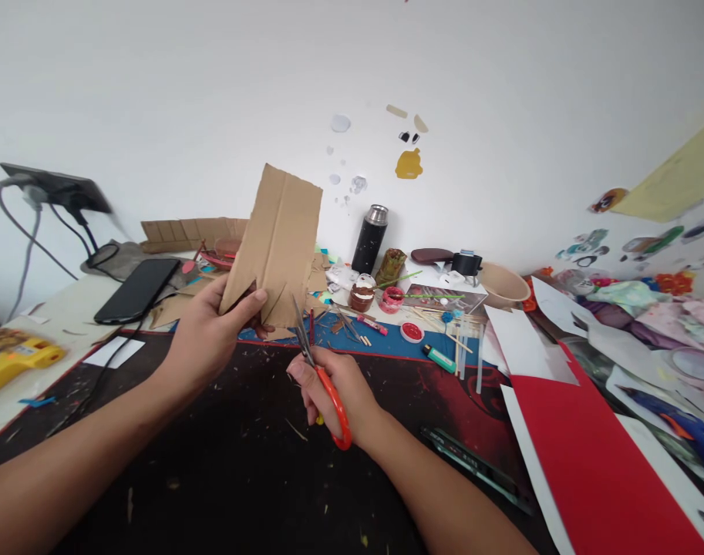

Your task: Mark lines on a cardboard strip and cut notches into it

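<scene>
Raised above the desk is a piece of brown cardboard [285, 239] with a crease down its middle and a slit near its lower end. My left hand [213, 327] pinches its lower left corner, thumb in front. A pair of red-handled scissors [335, 405] is in my right hand [343, 389], to the right of my left hand. The blades point up beside the cardboard's lower right edge; whether they touch it I cannot tell. Some fingers of my left hand are hidden behind the cardboard.
A black flask [370, 243], paint jars [362, 293] and thin sticks stand or lie behind my hands. At left are a phone [137, 290] and a yellow glue gun [19, 358]. Red card [594, 462] and a dark cutter [473, 462] lie at right.
</scene>
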{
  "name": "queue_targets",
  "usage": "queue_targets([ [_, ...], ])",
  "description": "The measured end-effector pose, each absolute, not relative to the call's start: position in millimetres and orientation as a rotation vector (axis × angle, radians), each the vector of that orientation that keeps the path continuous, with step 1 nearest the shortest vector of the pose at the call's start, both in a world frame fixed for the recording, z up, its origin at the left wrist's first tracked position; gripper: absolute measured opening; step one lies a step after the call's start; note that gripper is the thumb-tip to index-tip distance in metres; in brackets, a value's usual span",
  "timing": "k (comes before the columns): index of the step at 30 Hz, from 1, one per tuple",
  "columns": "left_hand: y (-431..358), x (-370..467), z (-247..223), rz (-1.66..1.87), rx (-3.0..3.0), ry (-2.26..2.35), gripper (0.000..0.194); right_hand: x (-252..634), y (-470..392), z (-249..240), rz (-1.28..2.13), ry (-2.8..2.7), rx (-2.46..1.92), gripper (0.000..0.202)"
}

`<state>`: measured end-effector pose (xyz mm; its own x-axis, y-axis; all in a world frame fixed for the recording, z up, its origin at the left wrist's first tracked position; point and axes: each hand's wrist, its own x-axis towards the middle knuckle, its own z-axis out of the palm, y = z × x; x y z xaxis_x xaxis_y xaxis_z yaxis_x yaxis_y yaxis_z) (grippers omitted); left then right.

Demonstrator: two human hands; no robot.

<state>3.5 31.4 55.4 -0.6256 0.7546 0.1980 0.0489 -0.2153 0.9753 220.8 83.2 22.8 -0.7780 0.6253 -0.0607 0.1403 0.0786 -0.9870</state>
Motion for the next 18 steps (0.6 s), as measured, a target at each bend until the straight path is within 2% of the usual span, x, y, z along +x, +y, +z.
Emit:
queue_targets([
  [7,32.5,6.1,54.8,1.902,0.938,1.530,0.047,222.5,83.9,20.8,1.678,-2.047,-0.749,0.043],
  [13,32.1,5.3,53.7,1.909,0.940,1.531,0.044,223.6,83.6,24.2,1.653,-2.060,-0.764,0.049],
  [18,32.7,3.9,51.3,1.898,0.940,1.534,0.046,222.9,83.1,22.2,1.659,-2.059,-0.772,0.045],
])
